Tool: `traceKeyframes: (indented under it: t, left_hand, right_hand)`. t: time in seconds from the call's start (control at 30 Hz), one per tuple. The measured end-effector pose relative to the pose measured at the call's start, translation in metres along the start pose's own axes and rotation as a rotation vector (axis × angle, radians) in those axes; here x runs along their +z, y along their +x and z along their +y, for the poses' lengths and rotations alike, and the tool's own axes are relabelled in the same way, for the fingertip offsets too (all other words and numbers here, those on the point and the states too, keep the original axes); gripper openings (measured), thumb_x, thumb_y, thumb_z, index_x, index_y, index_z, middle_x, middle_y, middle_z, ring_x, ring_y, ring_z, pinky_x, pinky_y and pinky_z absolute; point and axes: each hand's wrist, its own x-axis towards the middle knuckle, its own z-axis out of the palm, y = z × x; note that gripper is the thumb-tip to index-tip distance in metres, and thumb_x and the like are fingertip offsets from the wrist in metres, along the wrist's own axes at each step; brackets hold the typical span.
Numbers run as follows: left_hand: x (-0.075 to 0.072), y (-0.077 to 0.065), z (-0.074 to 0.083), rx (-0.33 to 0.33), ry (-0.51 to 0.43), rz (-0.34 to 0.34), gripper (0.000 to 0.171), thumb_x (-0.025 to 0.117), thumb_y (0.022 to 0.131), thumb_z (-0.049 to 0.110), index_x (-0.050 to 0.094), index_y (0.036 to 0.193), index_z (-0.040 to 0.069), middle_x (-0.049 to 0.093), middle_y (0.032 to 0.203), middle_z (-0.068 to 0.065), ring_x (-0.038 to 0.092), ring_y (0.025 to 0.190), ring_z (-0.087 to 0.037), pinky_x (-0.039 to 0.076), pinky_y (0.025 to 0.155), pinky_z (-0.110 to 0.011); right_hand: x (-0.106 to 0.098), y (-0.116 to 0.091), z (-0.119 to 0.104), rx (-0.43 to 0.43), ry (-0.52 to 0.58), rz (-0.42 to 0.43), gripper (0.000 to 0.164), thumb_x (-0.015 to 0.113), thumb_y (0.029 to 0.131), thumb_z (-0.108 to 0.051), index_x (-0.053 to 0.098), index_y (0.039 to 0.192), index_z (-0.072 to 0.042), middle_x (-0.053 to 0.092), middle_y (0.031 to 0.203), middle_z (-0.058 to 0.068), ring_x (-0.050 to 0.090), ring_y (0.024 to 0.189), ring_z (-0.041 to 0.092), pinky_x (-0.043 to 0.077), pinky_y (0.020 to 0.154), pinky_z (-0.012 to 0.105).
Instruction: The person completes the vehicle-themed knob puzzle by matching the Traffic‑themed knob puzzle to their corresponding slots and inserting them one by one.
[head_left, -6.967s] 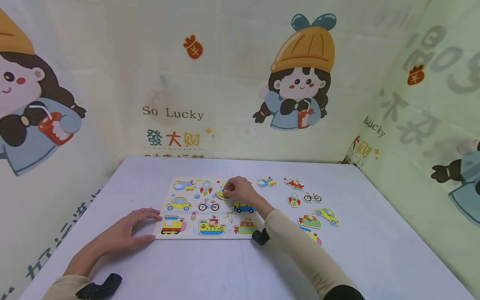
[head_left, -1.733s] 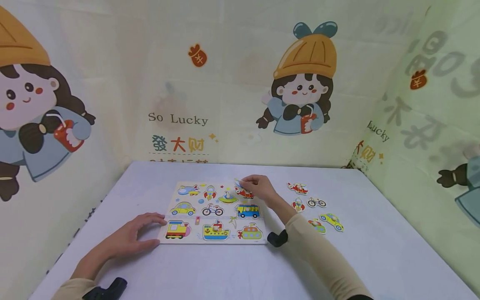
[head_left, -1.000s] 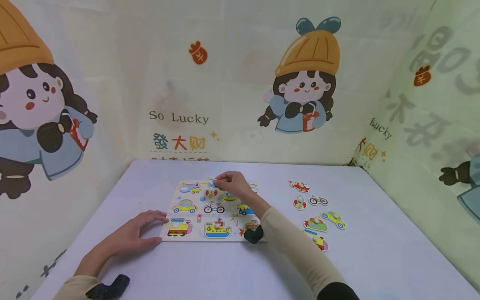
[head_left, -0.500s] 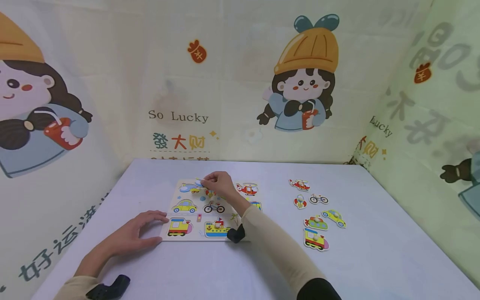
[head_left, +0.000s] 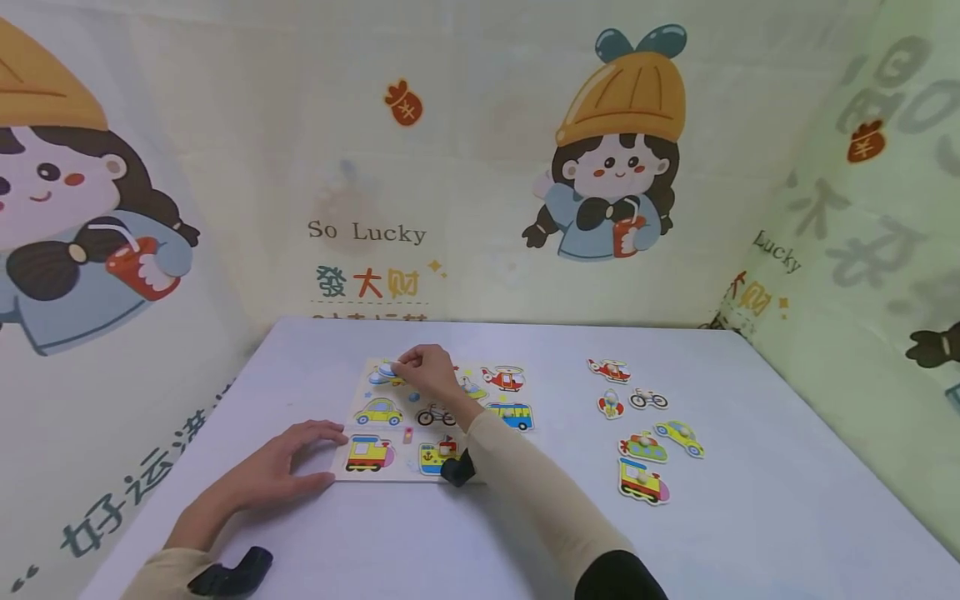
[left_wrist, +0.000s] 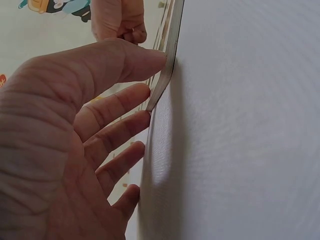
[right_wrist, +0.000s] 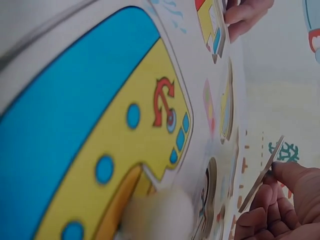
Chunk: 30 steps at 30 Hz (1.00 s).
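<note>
A wooden vehicle puzzle board (head_left: 375, 477) lies on the white table (head_left: 480, 533). My right hand (head_left: 405, 365) hovers over the board's far left corner and pinches a blue aeroplane piece (head_left: 385, 372) by its edge. In the right wrist view that aeroplane piece (right_wrist: 260, 175) shows edge-on between my fingertips (right_wrist: 280, 200), above the yellow and blue ship piece (right_wrist: 115, 150). My left hand (head_left: 326, 454) lies flat on the table with straight fingers, its thumb (left_wrist: 145, 57) against the board's near left edge (left_wrist: 170, 60).
Several loose vehicle pieces lie to the right of the board: a red helicopter (head_left: 609, 368), a bicycle (head_left: 648, 400), a car (head_left: 678, 437) and a train (head_left: 641, 482). Printed cloth walls (head_left: 480, 167) close in the table at the back and both sides.
My right hand has carried the aeroplane piece leftwards along the board's far row, from above the helicopter picture to the far left corner. The left hand has stayed put.
</note>
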Motion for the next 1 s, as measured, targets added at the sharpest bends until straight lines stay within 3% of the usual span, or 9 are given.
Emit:
traceKeyframes:
  t: [0.17,0.53,0.87,1.0]
  left_hand:
    - [0.002,0.002,0.0,-0.002,-0.006,-0.002,0.046,0.08,0.088,0.037,0.065,0.129,0.023,0.057,0.144,-0.012,0.043,0.139,-0.046,0.037,0.109,-0.071]
    - [0.005,0.002,0.0,-0.003,-0.008,-0.001,0.045,0.08,0.087,0.036,0.065,0.128,0.024,0.057,0.144,-0.01,0.044,0.139,-0.044,0.037,0.111,-0.069]
    - [0.002,0.001,0.003,-0.026,0.008,-0.003,0.046,0.08,0.087,0.034,0.065,0.129,0.023,0.056,0.145,-0.011,0.043,0.14,-0.044,0.036,0.111,-0.069]
    - [0.003,0.001,0.003,-0.032,0.015,0.0,0.046,0.081,0.087,0.034,0.065,0.129,0.023,0.056,0.145,-0.011,0.043,0.14,-0.044,0.037,0.11,-0.07]
  right_hand:
    - [0.007,0.004,-0.001,-0.025,-0.046,0.015,0.019,0.074,0.095,-0.026,0.074,0.099,-0.007,0.067,0.082,-0.001,0.054,0.068,0.009,0.045,0.061,0.02]
    - [0.019,0.009,-0.011,0.055,-0.189,0.026,0.017,0.072,0.096,-0.027,0.072,0.094,-0.011,0.061,0.081,-0.003,0.053,0.074,0.011,0.041,0.061,0.023]
    - [0.023,0.013,-0.013,0.037,-0.279,0.021,0.017,0.073,0.096,-0.026,0.073,0.091,-0.01,0.062,0.08,-0.003,0.053,0.07,0.011,0.04,0.058,0.023]
    - [0.023,0.013,-0.013,0.036,-0.296,0.004,0.016,0.072,0.096,-0.025,0.074,0.093,-0.01,0.064,0.084,-0.003,0.054,0.074,0.011,0.043,0.062,0.024]
